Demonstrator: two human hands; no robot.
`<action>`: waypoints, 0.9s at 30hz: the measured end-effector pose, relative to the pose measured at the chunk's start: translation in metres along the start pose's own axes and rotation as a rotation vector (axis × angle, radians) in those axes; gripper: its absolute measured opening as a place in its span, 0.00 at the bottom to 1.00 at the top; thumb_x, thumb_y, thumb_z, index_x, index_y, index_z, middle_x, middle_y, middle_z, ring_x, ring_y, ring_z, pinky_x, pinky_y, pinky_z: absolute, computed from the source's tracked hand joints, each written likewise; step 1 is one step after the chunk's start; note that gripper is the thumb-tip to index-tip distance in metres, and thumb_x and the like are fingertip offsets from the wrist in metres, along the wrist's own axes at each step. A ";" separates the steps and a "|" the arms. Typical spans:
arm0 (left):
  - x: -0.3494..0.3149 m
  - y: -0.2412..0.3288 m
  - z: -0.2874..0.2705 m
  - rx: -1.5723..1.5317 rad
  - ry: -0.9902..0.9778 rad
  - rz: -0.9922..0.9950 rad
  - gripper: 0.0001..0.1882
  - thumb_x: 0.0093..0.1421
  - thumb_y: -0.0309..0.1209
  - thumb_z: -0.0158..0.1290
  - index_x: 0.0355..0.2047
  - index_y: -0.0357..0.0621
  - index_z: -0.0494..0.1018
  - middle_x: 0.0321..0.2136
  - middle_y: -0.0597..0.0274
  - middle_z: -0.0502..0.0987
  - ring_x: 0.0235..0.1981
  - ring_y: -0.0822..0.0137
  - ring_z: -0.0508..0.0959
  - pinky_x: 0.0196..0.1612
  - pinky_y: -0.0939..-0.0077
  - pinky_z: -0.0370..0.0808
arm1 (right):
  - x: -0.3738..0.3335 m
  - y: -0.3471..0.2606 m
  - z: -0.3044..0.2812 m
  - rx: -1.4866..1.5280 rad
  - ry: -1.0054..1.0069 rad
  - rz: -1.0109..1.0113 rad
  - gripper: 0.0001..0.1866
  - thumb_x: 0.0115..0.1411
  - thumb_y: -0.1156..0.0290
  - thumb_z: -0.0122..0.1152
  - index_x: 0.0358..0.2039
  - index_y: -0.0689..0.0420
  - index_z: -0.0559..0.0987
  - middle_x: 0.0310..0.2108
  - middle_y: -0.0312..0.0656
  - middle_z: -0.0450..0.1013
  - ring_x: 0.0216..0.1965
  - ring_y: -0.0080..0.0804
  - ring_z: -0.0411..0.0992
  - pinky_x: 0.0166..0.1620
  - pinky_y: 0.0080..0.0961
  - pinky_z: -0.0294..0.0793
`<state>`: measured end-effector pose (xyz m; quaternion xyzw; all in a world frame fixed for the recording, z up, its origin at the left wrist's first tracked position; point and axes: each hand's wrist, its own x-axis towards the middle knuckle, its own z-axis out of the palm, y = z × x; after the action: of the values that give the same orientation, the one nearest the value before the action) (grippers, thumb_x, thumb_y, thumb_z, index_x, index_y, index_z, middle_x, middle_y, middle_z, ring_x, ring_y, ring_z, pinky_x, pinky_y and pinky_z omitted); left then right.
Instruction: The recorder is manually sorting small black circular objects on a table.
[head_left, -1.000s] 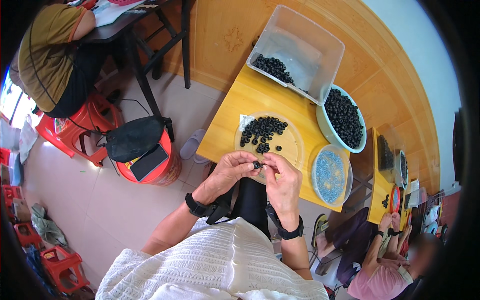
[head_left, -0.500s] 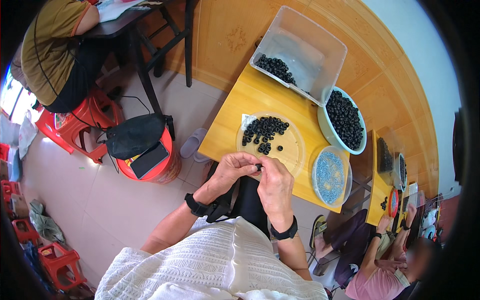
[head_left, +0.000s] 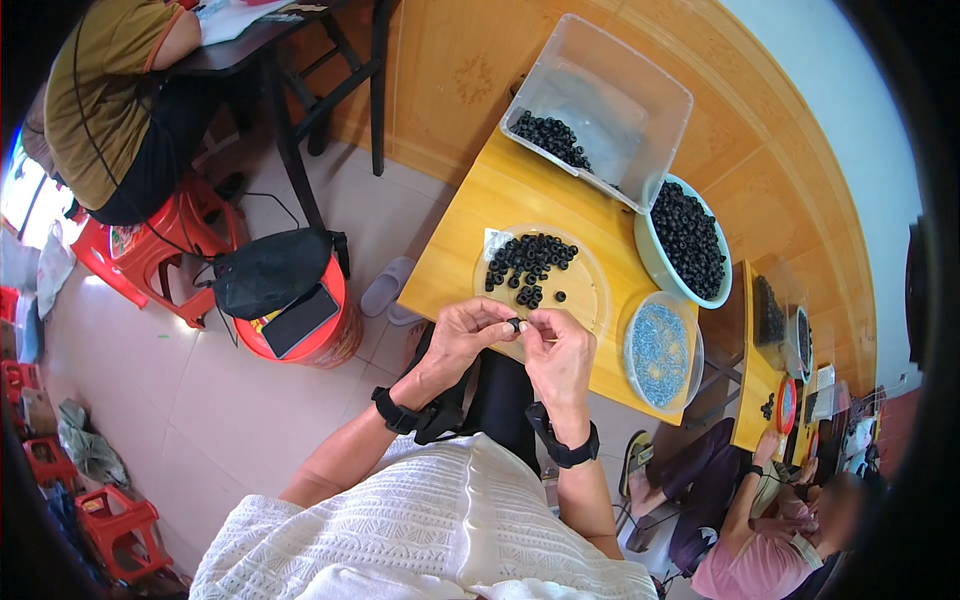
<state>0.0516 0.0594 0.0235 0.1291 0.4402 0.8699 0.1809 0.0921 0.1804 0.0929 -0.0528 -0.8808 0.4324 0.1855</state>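
Over the near edge of the table, my left hand (head_left: 455, 342) is closed in a pinch on a small black ring-shaped part (head_left: 514, 324). My right hand (head_left: 562, 358) meets it from the right, thumb and forefinger pressed together against the part's side. Whether those fingertips also hold something tiny cannot be made out. Just beyond the hands lies a shallow round clear tray (head_left: 590, 315) with a heap of similar black parts (head_left: 530, 258). To the right, a clear round dish (head_left: 697, 378) contains many small bluish pieces (head_left: 657, 345).
A clear plastic bin (head_left: 640, 95) and a pale green basin (head_left: 652, 258), both with black parts, stand at the back of the wooden table (head_left: 450, 240). On the left are a red bucket (head_left: 345, 345) and a phone (head_left: 300, 322). A co-worker (head_left: 765, 555) sits at right.
My right hand has turned and shifted slightly right, its fingertips a little apart from the left's, showing more of the black part. The co-worker's raised hand at right has come down.
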 end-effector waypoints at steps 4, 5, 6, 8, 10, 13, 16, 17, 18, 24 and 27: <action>0.000 -0.001 0.004 -0.016 0.013 0.005 0.06 0.54 0.20 0.53 0.33 0.34 0.71 0.31 0.59 0.76 0.33 0.73 0.76 0.39 0.78 0.74 | -0.001 0.006 0.004 0.046 -0.023 0.040 0.02 0.48 0.82 0.56 0.24 0.66 0.73 0.20 0.48 0.70 0.20 0.40 0.72 0.25 0.29 0.70; 0.001 -0.002 0.006 -0.010 0.040 0.024 0.06 0.54 0.19 0.53 0.33 0.34 0.71 0.30 0.59 0.76 0.32 0.73 0.76 0.39 0.79 0.74 | -0.001 0.008 0.007 0.047 -0.019 0.041 0.02 0.48 0.82 0.56 0.24 0.66 0.73 0.20 0.48 0.70 0.20 0.40 0.72 0.25 0.29 0.70; 0.001 -0.002 0.008 -0.004 0.069 0.043 0.06 0.54 0.19 0.53 0.33 0.33 0.71 0.29 0.59 0.77 0.31 0.73 0.76 0.38 0.79 0.74 | -0.001 0.009 0.010 -0.005 0.024 0.001 0.02 0.48 0.82 0.56 0.23 0.65 0.72 0.20 0.48 0.70 0.20 0.42 0.72 0.24 0.31 0.69; 0.002 -0.006 0.009 0.032 0.122 0.053 0.06 0.53 0.19 0.53 0.33 0.33 0.72 0.29 0.59 0.77 0.31 0.73 0.76 0.38 0.80 0.74 | -0.002 0.008 0.015 -0.055 0.071 -0.037 0.02 0.49 0.82 0.55 0.22 0.65 0.71 0.20 0.48 0.70 0.20 0.45 0.71 0.24 0.33 0.69; 0.004 -0.008 0.012 0.067 0.174 0.063 0.06 0.53 0.18 0.52 0.33 0.33 0.72 0.28 0.59 0.77 0.30 0.73 0.76 0.37 0.81 0.74 | -0.002 0.007 0.019 -0.202 0.112 -0.153 0.02 0.49 0.82 0.53 0.24 0.63 0.70 0.21 0.49 0.69 0.23 0.47 0.70 0.25 0.36 0.68; 0.004 -0.009 0.016 0.046 0.236 0.107 0.05 0.53 0.18 0.52 0.32 0.32 0.72 0.29 0.60 0.77 0.30 0.75 0.76 0.36 0.84 0.73 | -0.004 0.013 0.023 -0.133 0.080 -0.150 0.06 0.47 0.83 0.54 0.28 0.63 0.70 0.22 0.49 0.68 0.24 0.46 0.70 0.26 0.35 0.68; 0.006 -0.013 0.016 0.047 0.293 0.094 0.05 0.53 0.18 0.53 0.32 0.33 0.72 0.28 0.58 0.77 0.30 0.73 0.76 0.36 0.83 0.74 | -0.006 0.016 0.029 -0.060 0.102 -0.126 0.08 0.46 0.85 0.55 0.29 0.64 0.70 0.20 0.46 0.67 0.19 0.37 0.69 0.24 0.28 0.68; 0.006 -0.015 0.015 0.015 0.308 0.057 0.05 0.53 0.18 0.53 0.32 0.33 0.72 0.29 0.58 0.77 0.30 0.73 0.77 0.36 0.82 0.74 | -0.006 0.019 0.031 -0.058 0.108 -0.124 0.08 0.46 0.85 0.55 0.29 0.64 0.70 0.20 0.46 0.67 0.19 0.37 0.69 0.24 0.28 0.68; 0.007 -0.017 0.013 -0.016 0.323 0.021 0.05 0.53 0.18 0.52 0.32 0.33 0.72 0.29 0.58 0.77 0.30 0.72 0.77 0.36 0.82 0.74 | -0.005 0.022 0.033 -0.072 0.124 -0.144 0.08 0.46 0.85 0.56 0.29 0.64 0.70 0.21 0.46 0.66 0.19 0.36 0.69 0.24 0.28 0.68; 0.008 -0.018 0.016 -0.114 0.320 -0.120 0.06 0.54 0.19 0.52 0.34 0.34 0.71 0.31 0.57 0.76 0.32 0.70 0.77 0.37 0.81 0.75 | -0.003 0.036 0.030 -0.144 0.165 -0.227 0.12 0.43 0.84 0.60 0.31 0.64 0.72 0.22 0.45 0.66 0.20 0.35 0.68 0.24 0.27 0.68; 0.012 -0.016 0.022 -0.064 0.282 -0.107 0.07 0.56 0.25 0.52 0.34 0.34 0.72 0.28 0.62 0.76 0.31 0.75 0.75 0.37 0.83 0.73 | 0.003 0.041 0.022 -0.126 0.172 -0.224 0.12 0.42 0.84 0.61 0.30 0.64 0.72 0.22 0.44 0.66 0.19 0.35 0.68 0.23 0.27 0.68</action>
<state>0.0522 0.0888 0.0240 -0.0239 0.4395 0.8821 0.1676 0.0788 0.1902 0.0499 -0.0025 -0.8874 0.3467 0.3037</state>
